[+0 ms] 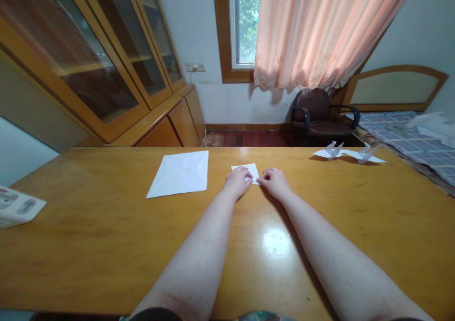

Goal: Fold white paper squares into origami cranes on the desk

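Observation:
A small folded square of white paper [251, 168] lies on the wooden table in front of me. My left hand [237, 182] rests over its left side, fingers curled and thumb pressing on the paper, covering part of it. At the lower right corner, my right hand [275, 182] has thumb and forefinger closed on the paper's edge. To the left lies a larger sheet of white paper [181, 173] with faint creases. Two folded paper cranes [333, 151] stand near the table's far right edge.
The wooden table [106, 245] is wide and glossy. A white printed box or card [21, 207] sits at its left edge. Beyond are a glass-fronted cabinet [142, 98], a brown armchair [314, 112] and a bed [415, 131] on the right.

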